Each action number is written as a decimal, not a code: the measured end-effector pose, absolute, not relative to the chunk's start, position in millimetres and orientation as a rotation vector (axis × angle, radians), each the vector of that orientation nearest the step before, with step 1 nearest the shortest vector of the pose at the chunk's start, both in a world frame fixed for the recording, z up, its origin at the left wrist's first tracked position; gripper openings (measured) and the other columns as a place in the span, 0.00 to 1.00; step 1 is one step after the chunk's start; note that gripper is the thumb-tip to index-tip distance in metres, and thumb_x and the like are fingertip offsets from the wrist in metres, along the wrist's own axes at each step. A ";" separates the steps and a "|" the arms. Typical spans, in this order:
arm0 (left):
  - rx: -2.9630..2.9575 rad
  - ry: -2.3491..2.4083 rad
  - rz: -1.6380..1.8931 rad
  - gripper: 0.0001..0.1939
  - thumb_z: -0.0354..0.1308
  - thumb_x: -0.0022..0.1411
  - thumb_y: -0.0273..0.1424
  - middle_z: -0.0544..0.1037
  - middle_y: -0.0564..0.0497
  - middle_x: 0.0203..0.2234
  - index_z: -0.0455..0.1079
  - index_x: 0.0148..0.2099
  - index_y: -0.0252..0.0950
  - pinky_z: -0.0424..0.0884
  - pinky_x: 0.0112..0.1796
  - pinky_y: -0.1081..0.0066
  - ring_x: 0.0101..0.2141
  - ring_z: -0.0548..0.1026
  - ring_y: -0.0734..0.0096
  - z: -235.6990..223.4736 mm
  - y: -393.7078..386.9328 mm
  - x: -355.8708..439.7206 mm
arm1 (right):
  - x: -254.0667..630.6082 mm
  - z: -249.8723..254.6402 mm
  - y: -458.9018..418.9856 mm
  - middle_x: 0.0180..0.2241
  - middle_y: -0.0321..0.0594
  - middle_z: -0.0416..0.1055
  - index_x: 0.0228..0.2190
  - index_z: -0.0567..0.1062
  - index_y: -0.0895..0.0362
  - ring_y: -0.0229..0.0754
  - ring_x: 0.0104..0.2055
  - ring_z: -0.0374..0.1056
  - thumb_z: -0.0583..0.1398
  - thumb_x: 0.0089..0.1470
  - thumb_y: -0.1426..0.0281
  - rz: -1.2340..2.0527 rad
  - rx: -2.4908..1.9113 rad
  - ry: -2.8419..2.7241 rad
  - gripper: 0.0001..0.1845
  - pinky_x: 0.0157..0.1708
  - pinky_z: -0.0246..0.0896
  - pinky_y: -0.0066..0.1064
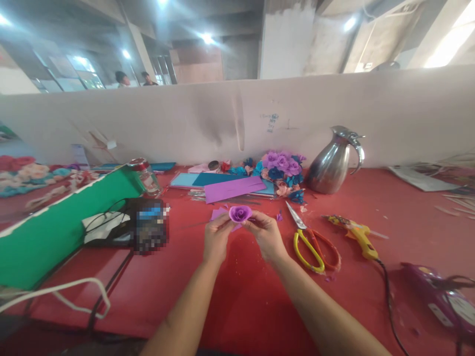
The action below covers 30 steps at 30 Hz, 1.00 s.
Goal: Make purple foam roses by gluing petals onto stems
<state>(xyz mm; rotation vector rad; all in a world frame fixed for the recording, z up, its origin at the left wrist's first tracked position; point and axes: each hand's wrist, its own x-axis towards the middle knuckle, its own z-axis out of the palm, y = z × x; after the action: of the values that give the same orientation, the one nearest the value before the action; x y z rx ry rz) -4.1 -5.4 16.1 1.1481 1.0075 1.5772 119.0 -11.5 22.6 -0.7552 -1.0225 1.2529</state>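
A purple paper rose (240,213) with a spiral centre is held up between both hands, over the red table. My left hand (217,235) pinches its left side with thumb and fingers. On the right side, my right hand (265,233) grips the flower the same way. Just behind it lie small purple paper pieces (218,212), partly hidden by my left hand. Farther back, a long purple paper strip (235,189) rests on blue sheets (185,179). To the right of my right hand are scissors (309,242) with yellow and red handles, blades apart.
A yellow glue gun (358,235) with a black cord lies right of the scissors. Behind stand a steel jug (332,160) and a bunch of paper flowers (282,168). At left are a glass jar (146,178) and a green divider (74,222). A purple device (440,294) sits front right.
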 end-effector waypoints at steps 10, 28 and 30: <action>0.818 0.873 1.520 0.10 0.71 0.43 0.32 0.80 0.52 0.27 0.79 0.31 0.36 0.69 0.37 0.73 0.30 0.74 0.74 14.0 0.7 -4.5 | 124.0 22.8 -13.4 0.38 0.40 0.76 0.36 0.80 0.54 0.44 0.40 0.70 0.62 0.44 0.70 1.039 -0.974 -1.239 0.14 0.43 0.62 0.35; 0.925 0.925 1.469 0.08 0.69 0.44 0.29 0.80 0.52 0.29 0.79 0.32 0.36 0.67 0.42 0.70 0.34 0.74 0.71 12.8 -4.0 -0.7 | 119.4 12.4 -9.6 0.26 0.37 0.77 0.25 0.78 0.54 0.42 0.28 0.69 0.61 0.46 0.65 0.905 -1.118 -1.247 0.07 0.32 0.62 0.32; 0.993 0.929 1.522 0.10 0.69 0.44 0.29 0.80 0.52 0.31 0.79 0.33 0.38 0.67 0.44 0.69 0.36 0.75 0.69 14.3 -4.1 -2.3 | 118.7 11.2 -9.3 0.27 0.37 0.77 0.25 0.78 0.54 0.41 0.29 0.68 0.62 0.46 0.65 0.938 -1.070 -1.236 0.07 0.32 0.61 0.32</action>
<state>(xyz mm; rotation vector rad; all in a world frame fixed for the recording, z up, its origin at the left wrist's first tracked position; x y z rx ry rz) -2.3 -4.1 14.3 0.9934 0.9294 1.5224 118.7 -9.3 11.2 -1.0696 -1.2358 0.9376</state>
